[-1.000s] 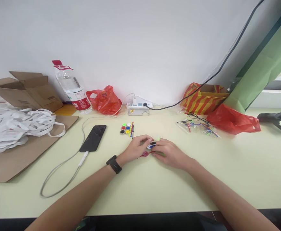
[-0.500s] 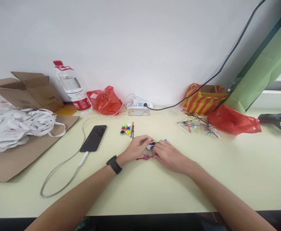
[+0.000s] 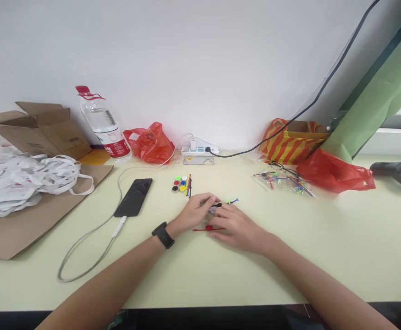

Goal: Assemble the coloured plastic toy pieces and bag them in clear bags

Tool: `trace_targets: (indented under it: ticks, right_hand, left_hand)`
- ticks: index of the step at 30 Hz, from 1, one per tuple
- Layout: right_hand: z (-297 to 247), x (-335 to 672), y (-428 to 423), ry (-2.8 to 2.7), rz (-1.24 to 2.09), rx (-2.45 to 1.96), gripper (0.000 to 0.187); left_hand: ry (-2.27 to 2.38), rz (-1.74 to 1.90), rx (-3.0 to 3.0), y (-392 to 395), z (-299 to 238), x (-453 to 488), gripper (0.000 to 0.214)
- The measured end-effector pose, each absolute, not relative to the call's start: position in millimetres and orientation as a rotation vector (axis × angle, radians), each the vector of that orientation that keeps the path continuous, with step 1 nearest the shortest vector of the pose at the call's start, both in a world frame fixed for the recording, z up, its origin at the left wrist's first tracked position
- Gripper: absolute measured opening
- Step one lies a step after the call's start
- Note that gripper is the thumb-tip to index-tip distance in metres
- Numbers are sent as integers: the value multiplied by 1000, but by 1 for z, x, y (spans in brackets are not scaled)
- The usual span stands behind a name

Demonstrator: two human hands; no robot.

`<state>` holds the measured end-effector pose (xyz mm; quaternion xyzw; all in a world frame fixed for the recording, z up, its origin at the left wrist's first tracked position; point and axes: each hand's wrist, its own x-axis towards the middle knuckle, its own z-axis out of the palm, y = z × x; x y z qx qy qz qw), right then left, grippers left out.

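Small plastic parts lie between my two hands on the pale table. My left hand (image 3: 197,211), with a black watch (image 3: 163,235) on its wrist, has its fingers bent together beside a whitish piece (image 3: 212,209); what it grips is mostly hidden. My right hand (image 3: 239,229) is curled with its thumb and finger around a small red disc (image 3: 209,227). A thin red stick (image 3: 199,230) runs through or under the disc; I cannot tell which. Past the right knuckles, a blue stick end (image 3: 235,200) and a green bit (image 3: 228,200) stick out.
Coloured discs (image 3: 176,183) and thin sticks (image 3: 189,184) lie beyond my left hand. A phone (image 3: 133,198) on a cable is at left. A clear bag of parts (image 3: 286,181), glasses (image 3: 284,168), a power strip (image 3: 200,150) and a water bottle (image 3: 104,126) stand farther back.
My right hand has shifted slightly left and its fingers have closed round the red disc. The red stick sits a little lower, and more of the blue stick shows. My left hand is still.
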<state>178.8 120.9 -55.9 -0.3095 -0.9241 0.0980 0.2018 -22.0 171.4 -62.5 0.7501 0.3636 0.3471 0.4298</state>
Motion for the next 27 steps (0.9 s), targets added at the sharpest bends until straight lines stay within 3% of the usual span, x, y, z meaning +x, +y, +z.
trace_targets:
  ticks: [8, 15, 27]
  right_hand:
    - [-42, 184, 117, -2476, 617, -906, 15]
    - [-42, 198, 129, -2416, 423, -1052, 6]
    - [-45, 203, 134, -2405, 476, -1070, 20]
  left_hand:
    - [906, 868, 1890, 173, -65, -22, 41]
    - [876, 851, 1890, 167, -60, -22, 37]
    - [824, 855, 1989, 164, -58, -22, 17]
